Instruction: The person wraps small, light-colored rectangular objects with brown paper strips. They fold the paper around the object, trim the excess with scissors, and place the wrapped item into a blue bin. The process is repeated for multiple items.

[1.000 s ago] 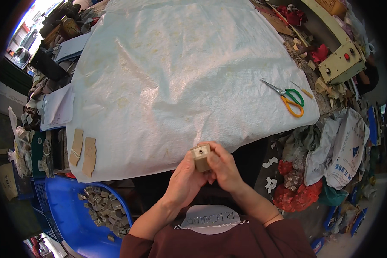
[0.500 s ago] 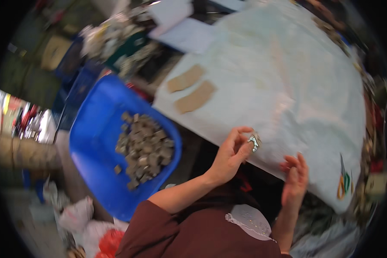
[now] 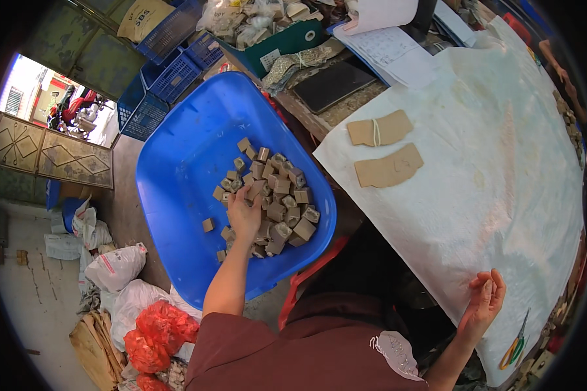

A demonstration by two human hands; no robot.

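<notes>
My left hand (image 3: 244, 215) reaches into a blue plastic basin (image 3: 182, 130). Its fingers and thumb close around one of several small brown blocks (image 3: 282, 186) heaped there; the fingertips are partly hidden among the blocks. My right hand (image 3: 485, 300) hovers at the near edge of a white sheet-covered table (image 3: 463, 176), fingers loosely bent and nothing in them. Two flat brown card pieces (image 3: 389, 165) lie on the table's left part, the farther one with a pale band around it. Scissors (image 3: 515, 345) with green and orange handles rest right of my right hand.
Papers (image 3: 388, 55) and a dark flat tablet-like thing (image 3: 332, 85) lie beyond the basin. A green box (image 3: 274, 53) and blue crates (image 3: 169, 73) stand at the back. White bags (image 3: 115, 267) and red bags (image 3: 156, 332) crowd the floor at left.
My left hand has moved from the table edge down into the basin; the shiny small thing seen at its fingers no longer shows. The view has swung left. My right hand stays by the table edge.
</notes>
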